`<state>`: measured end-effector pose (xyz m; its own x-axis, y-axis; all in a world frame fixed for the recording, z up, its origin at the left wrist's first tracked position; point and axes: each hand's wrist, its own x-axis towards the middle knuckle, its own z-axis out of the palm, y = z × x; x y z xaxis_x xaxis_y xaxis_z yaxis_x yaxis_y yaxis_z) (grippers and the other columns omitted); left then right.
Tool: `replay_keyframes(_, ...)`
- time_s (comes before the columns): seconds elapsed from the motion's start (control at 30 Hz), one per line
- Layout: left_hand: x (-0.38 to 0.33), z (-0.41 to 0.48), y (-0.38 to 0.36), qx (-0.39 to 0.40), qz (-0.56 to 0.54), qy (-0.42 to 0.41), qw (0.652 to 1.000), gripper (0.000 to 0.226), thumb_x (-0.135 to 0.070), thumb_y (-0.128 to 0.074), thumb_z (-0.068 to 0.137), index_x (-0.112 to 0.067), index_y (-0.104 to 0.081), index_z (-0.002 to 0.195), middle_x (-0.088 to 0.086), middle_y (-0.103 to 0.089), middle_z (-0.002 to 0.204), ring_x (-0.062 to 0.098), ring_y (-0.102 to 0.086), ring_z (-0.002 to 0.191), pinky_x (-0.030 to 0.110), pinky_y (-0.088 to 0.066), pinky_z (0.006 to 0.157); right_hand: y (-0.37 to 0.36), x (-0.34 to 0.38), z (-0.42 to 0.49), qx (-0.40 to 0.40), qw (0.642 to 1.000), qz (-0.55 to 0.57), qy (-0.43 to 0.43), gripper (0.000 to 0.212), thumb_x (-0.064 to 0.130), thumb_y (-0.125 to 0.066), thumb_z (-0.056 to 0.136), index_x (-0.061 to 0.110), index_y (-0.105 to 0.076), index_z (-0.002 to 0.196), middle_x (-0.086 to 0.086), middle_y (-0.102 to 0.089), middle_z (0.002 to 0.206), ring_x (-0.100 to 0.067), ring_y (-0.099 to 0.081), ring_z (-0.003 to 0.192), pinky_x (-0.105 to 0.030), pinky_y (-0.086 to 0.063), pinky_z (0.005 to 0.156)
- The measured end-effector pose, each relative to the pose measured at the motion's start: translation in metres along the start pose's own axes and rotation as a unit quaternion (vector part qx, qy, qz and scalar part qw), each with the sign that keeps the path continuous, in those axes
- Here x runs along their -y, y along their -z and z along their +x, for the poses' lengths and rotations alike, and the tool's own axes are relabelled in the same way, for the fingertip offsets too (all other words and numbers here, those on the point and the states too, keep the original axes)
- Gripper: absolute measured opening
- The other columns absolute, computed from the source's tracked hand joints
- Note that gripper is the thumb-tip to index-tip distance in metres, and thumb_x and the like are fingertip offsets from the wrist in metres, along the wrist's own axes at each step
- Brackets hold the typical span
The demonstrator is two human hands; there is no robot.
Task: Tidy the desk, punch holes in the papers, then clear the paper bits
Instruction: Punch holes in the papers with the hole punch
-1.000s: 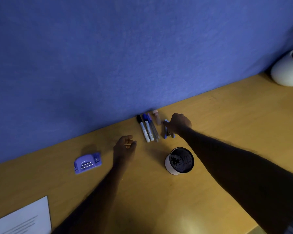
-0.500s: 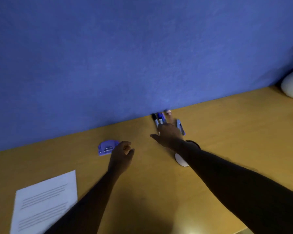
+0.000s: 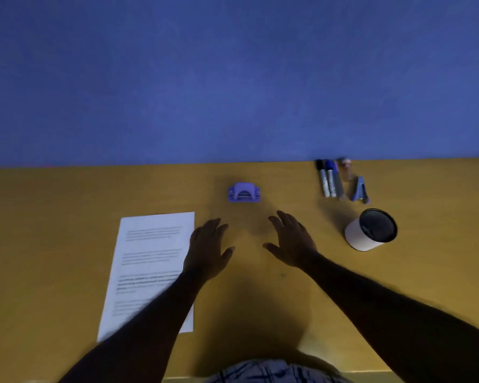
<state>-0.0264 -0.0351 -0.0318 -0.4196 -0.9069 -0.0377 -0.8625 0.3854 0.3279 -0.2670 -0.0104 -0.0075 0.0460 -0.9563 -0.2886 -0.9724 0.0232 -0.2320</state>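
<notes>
A purple hole punch [image 3: 244, 192] sits on the wooden desk [image 3: 288, 299] near the blue wall. A printed white paper sheet [image 3: 150, 261] lies at the left, my left forearm crossing its lower right corner. My left hand [image 3: 206, 250] hovers open at the sheet's right edge, fingers spread, holding nothing. My right hand [image 3: 292, 239] is open too, fingers spread, just below and right of the punch, empty. Markers [image 3: 329, 179] and a blue stapler [image 3: 359, 189] lie in a row against the wall at the right.
A white cup with a dark inside [image 3: 371, 230] stands right of my right hand, below the stapler. The blue partition wall [image 3: 233, 78] closes the desk's far side. The desk's near edge runs by my body at the bottom.
My right hand left the stapler and markers and drew back left toward the punch, opening. My left hand uncurled. The view swung left, bringing the whole paper sheet in.
</notes>
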Motion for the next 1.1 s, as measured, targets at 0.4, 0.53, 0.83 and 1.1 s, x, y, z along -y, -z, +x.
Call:
replay_keyframes(0.4, 0.088, -0.084, 0.010, 0.007, 0.029, 0.115, 0.993, 0.066, -0.053, -0.057, 0.086, -0.019, -0.045, 0.141, 0.008, -0.034, 0.156, 0.028, -0.028, 0.145, 0.052, -0.026, 0.114, -0.056, 0.090, -0.011, 0.039, 0.996, -0.017, 0.075, 0.080, 0.056, -0.054, 0.089, 0.018, -0.022, 0.151, -0.008, -0.013, 0.162, -0.026, -0.011, 0.150, -0.041, -0.020, 0.118)
replay_keyframes(0.53, 0.116, -0.096, 0.022, -0.015, 0.012, 0.180, 0.983, 0.064, -0.052, -0.059, 0.086, -0.019, -0.045, 0.139, 0.007, -0.036, 0.154, 0.027, -0.031, 0.144, 0.051, -0.027, 0.115, -0.061, 0.120, -0.005, 0.038, 0.997, 0.018, 0.071, 0.078, 0.053, -0.057, 0.089, 0.017, -0.025, 0.150, -0.007, -0.020, 0.160, -0.026, -0.016, 0.148, -0.042, -0.021, 0.118)
replay_keyframes(0.83, 0.181, -0.111, 0.031, 0.050, 0.053, 0.225, 0.972, 0.083, -0.067, -0.045, 0.086, -0.023, -0.019, 0.152, 0.010, -0.005, 0.163, 0.032, -0.008, 0.149, 0.055, -0.015, 0.116, -0.067, 0.184, 0.011, 0.050, 0.986, 0.146, 0.060, 0.070, 0.043, -0.066, 0.086, 0.016, -0.036, 0.143, -0.006, -0.037, 0.147, -0.025, -0.036, 0.135, -0.040, -0.034, 0.110)
replay_keyframes(1.1, 0.194, -0.118, 0.027, 0.060, 0.040, 0.206, 0.976, 0.091, -0.077, -0.037, 0.080, -0.026, -0.017, 0.152, 0.007, -0.005, 0.163, 0.030, -0.005, 0.149, 0.055, -0.017, 0.117, -0.074, 0.226, 0.025, 0.073, 0.953, 0.282, -0.085, 0.075, 0.038, -0.075, 0.079, 0.018, -0.036, 0.140, -0.013, -0.039, 0.138, -0.031, -0.042, 0.127, -0.043, -0.043, 0.105)
